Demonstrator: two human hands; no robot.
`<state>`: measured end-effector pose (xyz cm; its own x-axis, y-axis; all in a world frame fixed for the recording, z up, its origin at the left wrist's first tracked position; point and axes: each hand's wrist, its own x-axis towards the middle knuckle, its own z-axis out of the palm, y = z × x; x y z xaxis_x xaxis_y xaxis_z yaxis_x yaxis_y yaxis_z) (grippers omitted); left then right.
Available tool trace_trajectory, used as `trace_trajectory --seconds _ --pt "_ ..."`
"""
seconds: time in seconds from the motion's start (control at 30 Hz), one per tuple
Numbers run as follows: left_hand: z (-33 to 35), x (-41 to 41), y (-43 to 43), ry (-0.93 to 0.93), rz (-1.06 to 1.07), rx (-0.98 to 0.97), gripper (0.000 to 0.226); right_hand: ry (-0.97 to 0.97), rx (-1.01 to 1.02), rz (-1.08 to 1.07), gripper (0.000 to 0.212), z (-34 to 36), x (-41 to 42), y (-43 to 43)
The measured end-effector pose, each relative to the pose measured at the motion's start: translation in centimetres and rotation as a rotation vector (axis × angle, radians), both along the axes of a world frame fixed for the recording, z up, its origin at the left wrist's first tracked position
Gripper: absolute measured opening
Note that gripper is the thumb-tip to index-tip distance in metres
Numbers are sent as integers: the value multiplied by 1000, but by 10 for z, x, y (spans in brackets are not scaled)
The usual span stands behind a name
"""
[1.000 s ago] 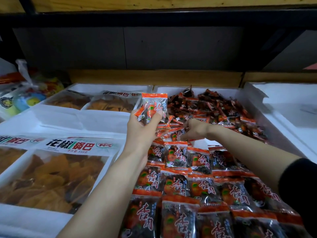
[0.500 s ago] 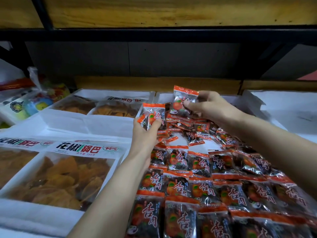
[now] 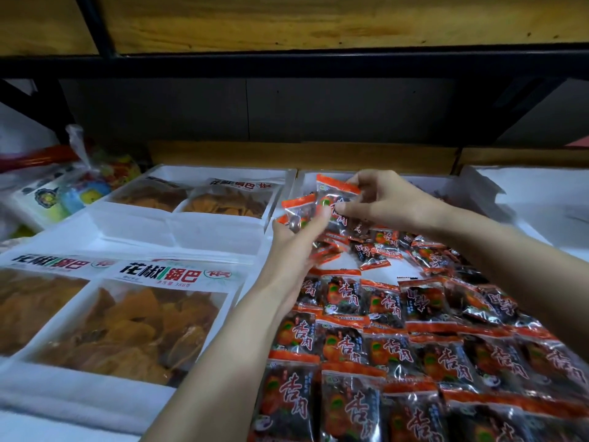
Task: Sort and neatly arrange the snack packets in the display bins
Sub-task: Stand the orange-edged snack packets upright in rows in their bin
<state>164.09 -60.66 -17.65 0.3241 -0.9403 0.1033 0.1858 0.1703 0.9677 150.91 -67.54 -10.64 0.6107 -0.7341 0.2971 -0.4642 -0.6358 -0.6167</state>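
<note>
Under wooden shelf board [image 3: 318, 23]
Left hand [image 3: 291, 234] grips orange-edged clear snack packets [image 3: 298, 208]; right hand [image 3: 385, 199] pinches another packet [image 3: 333, 186], twelve o'clock in white bin [image 3: 468, 191].

Wooden display shelf [image 3: 302, 156] carries white bins side by side: left bins [image 3: 220, 232] hold large clear bags of orange crisps [image 3: 137, 327], middle bin [image 3: 306, 177] holds small red snack packets [image 3: 392, 349], rowed near, loose farther back, right bin [image 3: 541, 196] shows white lining.
</note>
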Motion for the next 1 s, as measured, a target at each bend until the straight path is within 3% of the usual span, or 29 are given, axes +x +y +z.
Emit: trace_trajectory --seconds 0.1,0.27,0.37,0.5,0.6,0.83,0.9,1.0 --pt "-3 1 -4 -58 57 -61 58 -105 -33 76 38 -7 5 3" --pt "7 10 -2 -7 213 -175 44 -352 -30 -26 25 -17 8 -18" --pt "10 13 0 -1 250 -200 43 -73 47 -73 27 -42 14 -47" --pt "11 10 1 -29 267 -201 41 271 177 34 30 -74 33 -67" --pt "10 9 1 -32 260 -205 39 295 178 58 26 -79 46 -70" --pt "6 8 -1 -48 266 -197 50 530 221 88 46 -81 67 -61" --pt "5 8 -1 -48 264 -179 62 555 241 64 45 -80 70 -62" --pt "4 9 -2 -55 263 -179 53 571 290 42 34 -77 68 -61"
